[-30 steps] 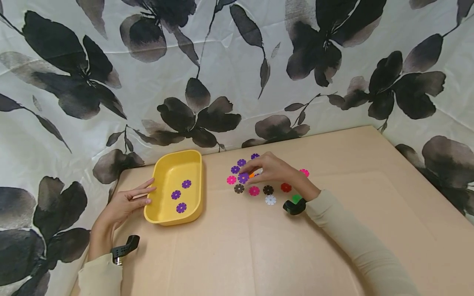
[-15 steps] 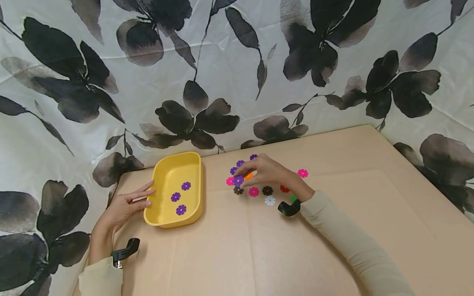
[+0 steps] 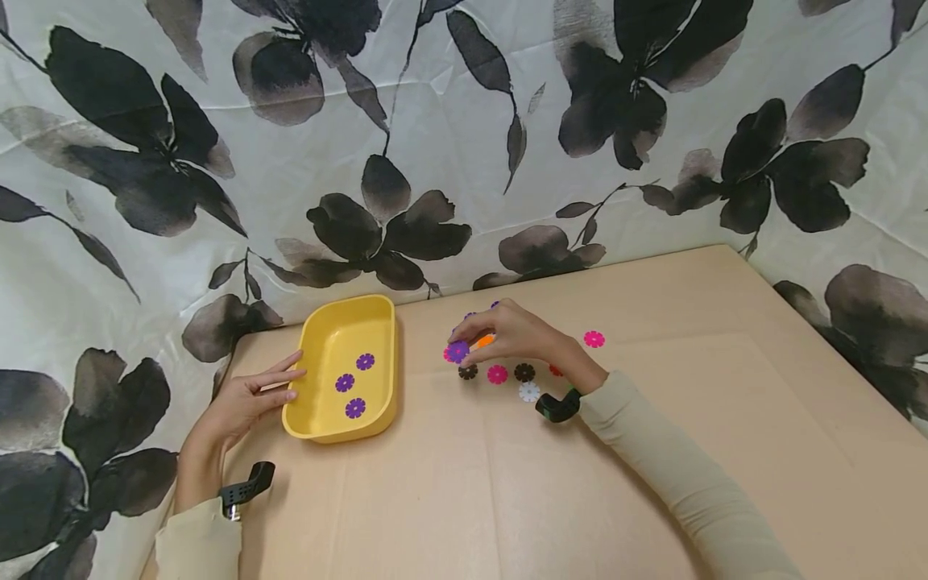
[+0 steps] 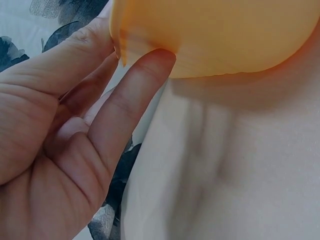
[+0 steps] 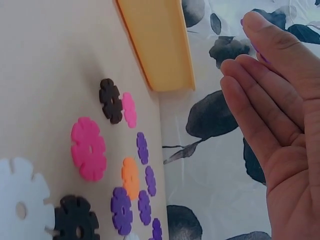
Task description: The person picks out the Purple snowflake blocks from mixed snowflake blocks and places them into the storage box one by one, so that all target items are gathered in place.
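Note:
A yellow plastic tray (image 3: 326,330) has several purple pieces (image 3: 354,408) in it, all notched, flower-shaped building discs. At its left side, my left hand (image 3: 242,409) holds the rim; fingertips lap over the edge, and one digit presses the outer wall (image 4: 215,45) in the left wrist view. My right hand (image 3: 518,334) pinches a purple disc (image 3: 457,352) between thumb and finger, raised above the loose discs right of the tray. In the right wrist view, the right hand (image 5: 285,105) hides most of that disc, leaving only thin purple edges.
Loose discs lie on the table: pink (image 3: 497,374), black (image 3: 524,372), white (image 3: 529,392), orange (image 5: 130,177) and several purple ones (image 5: 122,211). Another pink disc (image 3: 594,339) lies further right. A floral cloth (image 3: 435,161) hangs behind the table (image 3: 435,499).
My right hand has moved slightly left toward the tray, carrying the purple disc. The left hand and tray have stayed in place.

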`<action>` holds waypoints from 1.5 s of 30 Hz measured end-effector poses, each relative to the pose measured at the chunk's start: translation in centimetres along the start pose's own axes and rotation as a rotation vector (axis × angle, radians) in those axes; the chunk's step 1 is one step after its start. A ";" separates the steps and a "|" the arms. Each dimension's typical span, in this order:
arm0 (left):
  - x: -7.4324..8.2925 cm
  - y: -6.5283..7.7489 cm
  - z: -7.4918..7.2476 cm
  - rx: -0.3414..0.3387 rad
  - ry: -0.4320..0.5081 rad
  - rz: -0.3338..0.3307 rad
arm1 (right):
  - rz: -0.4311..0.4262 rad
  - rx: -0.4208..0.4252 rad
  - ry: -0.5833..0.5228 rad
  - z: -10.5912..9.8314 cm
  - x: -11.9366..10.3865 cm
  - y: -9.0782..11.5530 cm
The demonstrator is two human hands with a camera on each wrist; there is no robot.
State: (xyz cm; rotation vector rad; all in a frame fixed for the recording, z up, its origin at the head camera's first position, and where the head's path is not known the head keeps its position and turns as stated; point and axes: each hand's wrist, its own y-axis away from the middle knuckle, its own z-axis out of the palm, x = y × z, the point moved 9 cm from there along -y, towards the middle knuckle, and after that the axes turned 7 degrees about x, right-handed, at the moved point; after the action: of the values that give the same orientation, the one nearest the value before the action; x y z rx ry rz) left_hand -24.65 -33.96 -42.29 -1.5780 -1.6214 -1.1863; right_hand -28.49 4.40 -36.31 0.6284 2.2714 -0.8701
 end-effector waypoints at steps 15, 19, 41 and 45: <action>0.5 0.0 -0.2 0.008 0.014 -0.013 | 0.013 -0.018 -0.077 1.0 -0.4 -1.6; 0.3 0.2 -0.2 0.015 0.012 -0.032 | 0.025 -0.032 -0.106 1.4 -0.4 -2.0; 0.4 0.3 -0.1 0.015 0.020 -0.018 | 0.022 -0.080 -0.079 3.9 -1.6 -4.4; 0.3 0.4 -0.1 0.009 0.015 -0.014 | 0.013 -0.092 -0.100 4.6 -1.9 -5.0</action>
State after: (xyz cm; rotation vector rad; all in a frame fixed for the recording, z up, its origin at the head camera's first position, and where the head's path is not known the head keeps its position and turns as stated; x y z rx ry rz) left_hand -24.36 -33.94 -41.87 -1.5507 -1.6286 -1.1942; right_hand -28.50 -2.60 -35.64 0.5454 2.2016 -0.7692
